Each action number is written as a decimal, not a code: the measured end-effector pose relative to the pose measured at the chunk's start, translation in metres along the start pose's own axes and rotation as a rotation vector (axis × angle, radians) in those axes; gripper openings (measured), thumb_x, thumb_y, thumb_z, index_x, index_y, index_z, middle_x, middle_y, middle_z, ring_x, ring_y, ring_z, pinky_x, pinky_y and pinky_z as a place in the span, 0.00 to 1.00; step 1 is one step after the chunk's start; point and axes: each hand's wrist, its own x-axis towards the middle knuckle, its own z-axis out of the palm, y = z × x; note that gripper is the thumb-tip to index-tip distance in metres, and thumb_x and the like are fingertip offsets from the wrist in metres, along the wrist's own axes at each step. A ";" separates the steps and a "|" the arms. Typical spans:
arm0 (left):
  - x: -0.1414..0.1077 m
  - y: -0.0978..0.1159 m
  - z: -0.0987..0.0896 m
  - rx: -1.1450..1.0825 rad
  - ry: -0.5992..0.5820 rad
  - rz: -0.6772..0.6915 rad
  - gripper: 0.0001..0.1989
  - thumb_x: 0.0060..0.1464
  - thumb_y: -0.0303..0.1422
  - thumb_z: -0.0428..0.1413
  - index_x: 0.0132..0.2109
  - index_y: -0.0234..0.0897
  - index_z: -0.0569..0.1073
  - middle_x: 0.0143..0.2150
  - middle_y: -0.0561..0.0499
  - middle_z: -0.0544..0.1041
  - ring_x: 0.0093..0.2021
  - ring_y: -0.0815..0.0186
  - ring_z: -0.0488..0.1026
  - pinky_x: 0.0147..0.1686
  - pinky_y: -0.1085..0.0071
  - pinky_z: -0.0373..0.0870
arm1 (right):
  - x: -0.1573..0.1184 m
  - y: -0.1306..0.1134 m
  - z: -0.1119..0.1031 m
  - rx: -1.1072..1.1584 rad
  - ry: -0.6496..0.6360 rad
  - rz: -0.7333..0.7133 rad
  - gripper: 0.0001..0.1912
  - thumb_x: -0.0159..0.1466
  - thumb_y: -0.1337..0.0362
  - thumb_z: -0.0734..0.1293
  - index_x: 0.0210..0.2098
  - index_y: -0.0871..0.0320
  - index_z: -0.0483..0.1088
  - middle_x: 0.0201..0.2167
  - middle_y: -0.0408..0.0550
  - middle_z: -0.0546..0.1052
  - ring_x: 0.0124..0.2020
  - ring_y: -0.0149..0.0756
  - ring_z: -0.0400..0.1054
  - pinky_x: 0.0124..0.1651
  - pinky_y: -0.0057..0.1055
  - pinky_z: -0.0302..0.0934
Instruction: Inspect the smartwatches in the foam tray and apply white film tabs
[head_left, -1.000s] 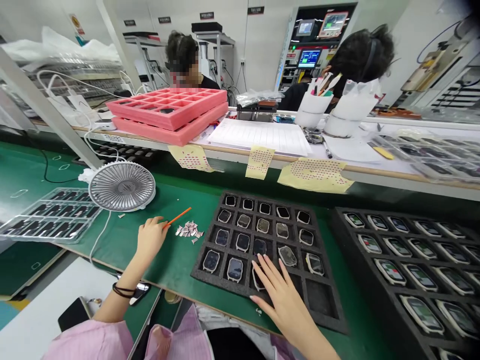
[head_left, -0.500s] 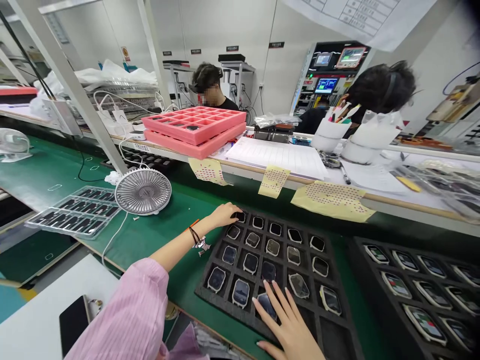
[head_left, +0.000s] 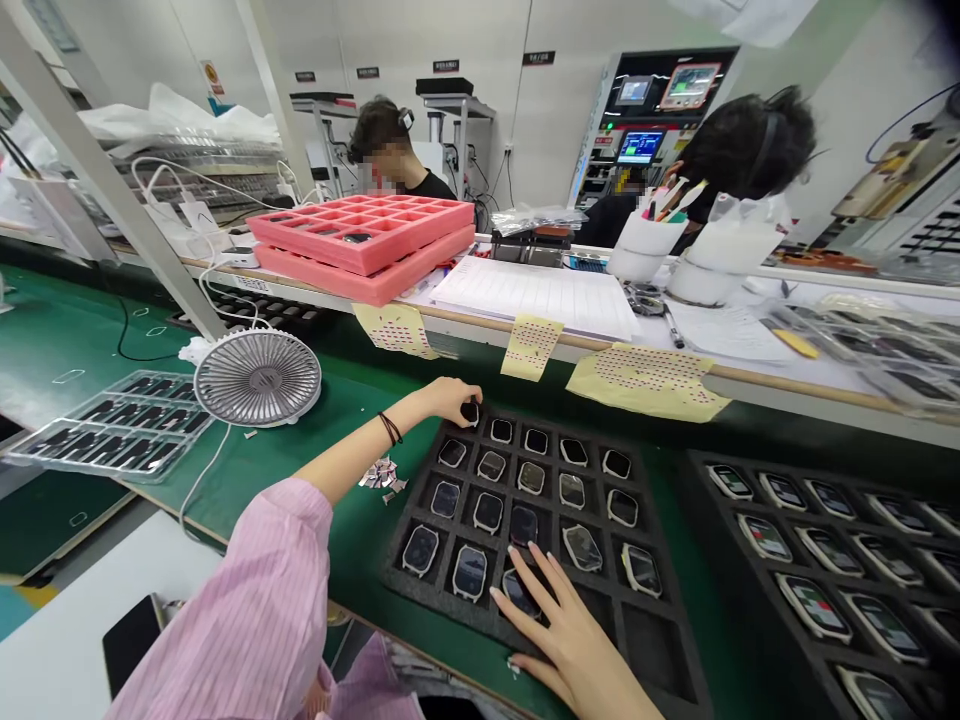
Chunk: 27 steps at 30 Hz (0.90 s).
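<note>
A black foam tray [head_left: 465, 606] with watch faces in its compartments lies on the green bench. At its far left corner my left hand [head_left: 454, 400] pinches a dark watch face [head_left: 470, 411], lifted at the corner compartment. My right hand [head_left: 574, 640] rests over the near edge of the tray with fingers spread, its fingertips by a watch face [head_left: 520, 592] in the front row. Two compartments at the near right hold no watch.
Another black tray of watches [head_left: 817, 606] stands at the right. A round fan [head_left: 259, 378], a clear tray of dark parts [head_left: 112, 425] and small scraps [head_left: 384, 474] are at the left. Red foam trays [head_left: 364, 235] sit on the shelf. Two people are across the bench.
My left hand has raised the corner watch face out of its compartment. My right hand stays spread over the near edge. The whole view has shifted slightly.
</note>
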 end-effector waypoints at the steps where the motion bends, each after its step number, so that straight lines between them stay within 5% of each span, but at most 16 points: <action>1: 0.000 0.001 -0.003 -0.009 0.020 0.013 0.24 0.48 0.40 0.61 0.53 0.40 0.70 0.44 0.49 0.79 0.44 0.59 0.76 0.36 0.73 0.66 | 0.000 0.000 0.000 0.002 0.000 0.004 0.44 0.62 0.58 0.69 0.69 0.37 0.41 0.71 0.42 0.46 0.66 0.61 0.53 0.57 0.57 0.65; 8: 0.022 0.035 0.005 -0.001 -0.006 0.148 0.22 0.50 0.40 0.60 0.52 0.43 0.71 0.45 0.51 0.79 0.46 0.60 0.75 0.38 0.74 0.66 | 0.001 -0.004 -0.006 -0.005 -0.007 0.038 0.41 0.64 0.58 0.68 0.69 0.36 0.42 0.71 0.41 0.45 0.67 0.59 0.52 0.57 0.56 0.65; 16: 0.039 0.056 0.014 0.102 -0.042 0.111 0.32 0.43 0.33 0.65 0.56 0.35 0.67 0.47 0.37 0.75 0.39 0.53 0.75 0.35 0.68 0.67 | 0.003 -0.007 -0.011 -0.013 -0.026 0.046 0.43 0.63 0.61 0.69 0.69 0.38 0.43 0.71 0.43 0.46 0.67 0.60 0.50 0.57 0.57 0.66; 22: 0.034 0.052 -0.003 0.085 0.009 0.163 0.25 0.45 0.38 0.64 0.51 0.38 0.71 0.43 0.43 0.76 0.39 0.56 0.75 0.34 0.71 0.64 | 0.001 -0.008 -0.009 0.016 0.016 0.041 0.41 0.64 0.62 0.68 0.69 0.38 0.45 0.71 0.43 0.44 0.68 0.61 0.48 0.57 0.59 0.65; 27: 0.046 0.072 -0.015 0.046 0.052 0.257 0.20 0.50 0.39 0.61 0.51 0.43 0.71 0.43 0.49 0.79 0.41 0.59 0.75 0.33 0.73 0.62 | 0.000 -0.007 -0.008 0.017 0.036 0.046 0.39 0.64 0.61 0.68 0.68 0.37 0.45 0.72 0.42 0.43 0.69 0.59 0.46 0.59 0.57 0.63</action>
